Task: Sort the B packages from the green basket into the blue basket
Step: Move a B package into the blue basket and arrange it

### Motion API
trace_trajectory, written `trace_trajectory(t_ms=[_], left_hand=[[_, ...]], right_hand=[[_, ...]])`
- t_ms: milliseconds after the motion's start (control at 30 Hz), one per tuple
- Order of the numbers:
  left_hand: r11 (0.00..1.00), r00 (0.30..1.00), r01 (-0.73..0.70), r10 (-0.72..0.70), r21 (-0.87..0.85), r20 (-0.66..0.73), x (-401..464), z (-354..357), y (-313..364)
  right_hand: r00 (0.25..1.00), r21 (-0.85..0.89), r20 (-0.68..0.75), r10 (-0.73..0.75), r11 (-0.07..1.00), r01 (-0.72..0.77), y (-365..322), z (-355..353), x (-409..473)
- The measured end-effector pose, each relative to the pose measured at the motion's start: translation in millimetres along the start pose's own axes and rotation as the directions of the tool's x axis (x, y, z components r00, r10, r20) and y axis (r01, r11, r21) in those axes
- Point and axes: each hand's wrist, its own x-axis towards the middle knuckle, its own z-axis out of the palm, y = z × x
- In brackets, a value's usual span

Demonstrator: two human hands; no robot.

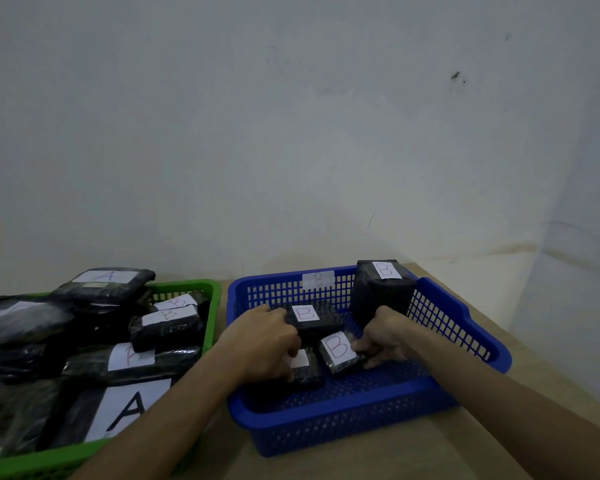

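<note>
1. Green basket [211, 308] at my near left holds black packages, A-labelled ones and two B packages [169, 325] at its far right.
2. Blue basket [437, 388] on the surface holds four B packages.
3. My left hand [262, 342] grips one whose label it mostly hides; my right hand [383, 342] pinches another B package [338, 351]. I judge I'm placing these; next, release and fetch the remaining two.
</note>
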Motion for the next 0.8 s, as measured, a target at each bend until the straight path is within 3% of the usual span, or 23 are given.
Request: trace_trajectory(t_ms=[100,200,500,633,733,800], left_hand=[[0.999,0.999,-0.001,0.003,-0.038,0.048,0,0,0],[0.998,0.995,0.04,-0.035,-0.052,0.094,0,1,1],[0.998,0.998,0.048,-0.046,-0.037,0.048,-2,-3,4],[0.992,0.972,0.058,-0.081,-0.112,-0.222,-10,-13,6],[0.965,0.868,0.061,-0.177,-0.256,-0.463,-29,-21,-6],[0.925,0.784,0.081,-0.289,-0.37,-0.55,-52,-24,-24]], right_hand=[[0.997,-0.156,-0.058,-0.047,0.987,0.037,2,3,3],[0.997,-0.211,-0.027,-0.069,0.976,0.062,2,6,4],[0.99,-0.308,-0.002,-0.14,0.942,0.133,3,6,2],[0.962,-0.304,-0.134,-0.236,0.934,0.187,1,6,-6],[0.845,-0.354,-0.287,-0.452,0.869,0.345,-6,15,-17],[0.762,-0.396,-0.295,-0.576,0.8,0.451,-19,27,-29]])
